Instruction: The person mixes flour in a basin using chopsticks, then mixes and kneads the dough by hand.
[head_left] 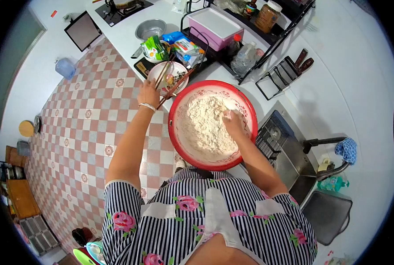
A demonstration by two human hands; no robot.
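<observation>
A large red-rimmed basin [177, 148] holds crumbly, pale flour or dough [208, 126]. My right hand [233, 123] is inside it at the right, fingers curled down against the flour, their tips hidden. Over at the upper left, my left hand [149, 93] is at the edge of a small white plate [182, 70] with dark bits and a brownish piece on it. Brown chopsticks [162, 76] rise from between the fingers of that hand. More chopsticks [177, 89] lie across the plate's right side.
Beyond the plate are a green packet [154, 49], a blue packet [174, 37] and a metal bowl [151, 29]. A pink box [212, 28] and bottles stand by a black rack. To the right are a knife holder [278, 78], a sink [294, 163] and a faucet [325, 141].
</observation>
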